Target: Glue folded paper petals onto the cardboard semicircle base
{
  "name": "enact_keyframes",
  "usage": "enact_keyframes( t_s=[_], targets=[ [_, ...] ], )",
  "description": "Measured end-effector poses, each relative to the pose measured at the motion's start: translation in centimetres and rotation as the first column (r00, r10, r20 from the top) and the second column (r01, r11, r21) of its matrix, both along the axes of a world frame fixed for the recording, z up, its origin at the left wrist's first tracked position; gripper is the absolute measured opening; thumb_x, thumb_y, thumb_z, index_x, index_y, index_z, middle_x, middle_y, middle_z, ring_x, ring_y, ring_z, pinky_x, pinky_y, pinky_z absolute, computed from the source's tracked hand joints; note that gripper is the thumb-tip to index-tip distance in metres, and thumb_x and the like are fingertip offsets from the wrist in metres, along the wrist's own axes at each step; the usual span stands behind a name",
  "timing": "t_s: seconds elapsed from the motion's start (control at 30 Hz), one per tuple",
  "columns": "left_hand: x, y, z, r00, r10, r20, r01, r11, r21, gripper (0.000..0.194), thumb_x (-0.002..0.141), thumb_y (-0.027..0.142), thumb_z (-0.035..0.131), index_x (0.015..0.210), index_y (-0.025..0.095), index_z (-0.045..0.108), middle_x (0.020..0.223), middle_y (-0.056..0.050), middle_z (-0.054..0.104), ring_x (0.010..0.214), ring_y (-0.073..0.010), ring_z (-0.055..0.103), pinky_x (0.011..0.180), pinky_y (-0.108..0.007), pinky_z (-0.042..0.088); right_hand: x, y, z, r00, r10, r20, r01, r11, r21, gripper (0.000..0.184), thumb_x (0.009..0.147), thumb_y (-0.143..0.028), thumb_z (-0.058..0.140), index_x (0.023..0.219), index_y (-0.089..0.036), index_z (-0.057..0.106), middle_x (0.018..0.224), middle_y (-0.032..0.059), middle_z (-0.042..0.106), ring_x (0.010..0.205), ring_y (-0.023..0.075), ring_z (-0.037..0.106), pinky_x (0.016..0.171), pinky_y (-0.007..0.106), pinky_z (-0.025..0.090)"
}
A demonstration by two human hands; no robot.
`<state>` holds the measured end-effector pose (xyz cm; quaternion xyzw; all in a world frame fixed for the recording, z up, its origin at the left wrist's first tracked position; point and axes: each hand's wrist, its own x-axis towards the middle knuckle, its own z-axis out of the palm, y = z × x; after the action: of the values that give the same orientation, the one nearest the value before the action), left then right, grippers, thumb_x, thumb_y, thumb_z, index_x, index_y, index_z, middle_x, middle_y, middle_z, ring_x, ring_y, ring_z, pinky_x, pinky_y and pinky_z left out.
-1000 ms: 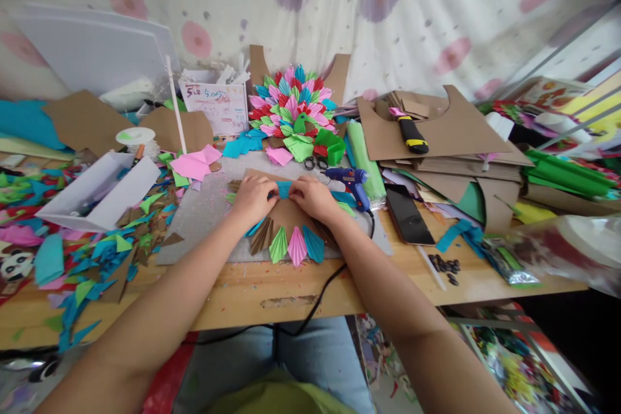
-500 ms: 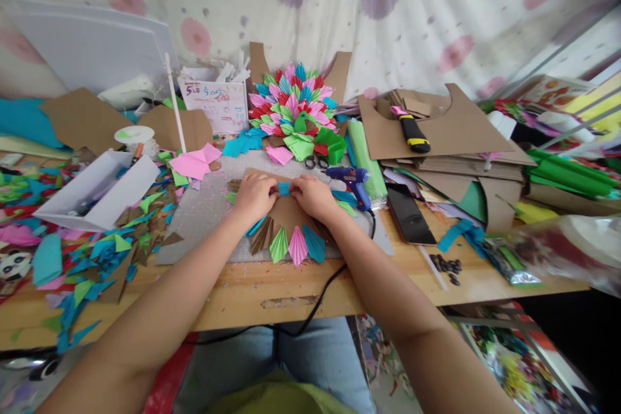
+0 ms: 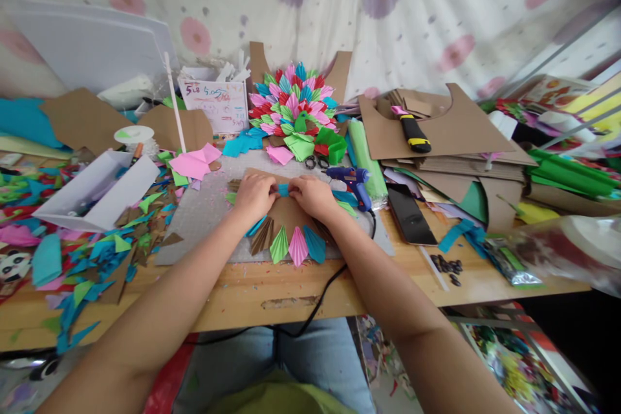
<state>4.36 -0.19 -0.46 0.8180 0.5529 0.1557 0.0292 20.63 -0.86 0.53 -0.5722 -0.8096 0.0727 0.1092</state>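
Between my two hands is a small piece of blue crepe paper (image 3: 283,189), pinched at its ends. My left hand (image 3: 257,194) grips its left end with closed fingers, and my right hand (image 3: 312,195) grips the right end. Under them lies a brown cardboard piece (image 3: 286,218). Pleated paper fans line its near edge: a brown fan (image 3: 262,237), a green fan (image 3: 279,246), a pink fan (image 3: 297,246) and a blue fan (image 3: 314,244). My hands and forearms hide parts of the cardboard. A blue glue gun (image 3: 352,180) lies right of my right hand.
A grey cutting mat (image 3: 194,233) lies under the work. Behind stands a cardboard piece covered in colourful paper fans (image 3: 295,100). Paper scraps and a white box (image 3: 97,191) are at left. A phone (image 3: 410,213), stacked cardboard (image 3: 456,162) and a black cord (image 3: 323,294) are at right.
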Motion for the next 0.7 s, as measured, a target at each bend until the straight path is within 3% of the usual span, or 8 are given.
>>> enact_keyframes(
  t_s=[0.27, 0.5, 0.7],
  targets=[
    [-0.02, 0.03, -0.06, 1.0, -0.014, 0.005, 0.014, 1.0, 0.022, 0.003, 0.074, 0.024, 0.063, 0.074, 0.021, 0.064, 0.085, -0.005, 0.067, 0.09, -0.0241, 0.058, 0.079, -0.037, 0.041, -0.09, 0.19, -0.29, 1.0, 0.006, 0.021, -0.006, 1.0, -0.002, 0.018, 0.086, -0.021, 0.047, 0.091, -0.022, 0.065, 0.098, 0.0053, 0.063, 0.093, 0.0195, 0.057, 0.072, 0.027, 0.04],
    [-0.12, 0.16, -0.08, 0.998, -0.014, 0.06, 0.013, 1.0, 0.004, 0.002, 0.073, 0.022, 0.063, 0.074, 0.02, 0.063, 0.083, -0.005, 0.067, 0.088, -0.0241, 0.058, 0.079, -0.037, 0.041, -0.03, 0.23, -0.18, 1.0, -0.014, 0.015, 0.014, 1.0, -0.022, 0.019, 0.085, -0.022, 0.051, 0.1, -0.023, 0.062, 0.1, 0.0046, 0.065, 0.093, 0.0196, 0.058, 0.072, 0.027, 0.04],
    [-0.17, 0.23, -0.13, 0.999, -0.007, 0.049, 0.007, 1.0, 0.008, 0.003, 0.073, 0.022, 0.063, 0.074, 0.02, 0.065, 0.086, -0.005, 0.068, 0.09, -0.0242, 0.058, 0.079, -0.037, 0.042, -0.01, 0.31, -0.39, 1.0, 0.006, 0.006, -0.006, 1.0, -0.012, 0.017, 0.085, -0.02, 0.049, 0.091, -0.022, 0.065, 0.098, 0.0045, 0.063, 0.092, 0.0188, 0.058, 0.072, 0.027, 0.04]
  ],
)
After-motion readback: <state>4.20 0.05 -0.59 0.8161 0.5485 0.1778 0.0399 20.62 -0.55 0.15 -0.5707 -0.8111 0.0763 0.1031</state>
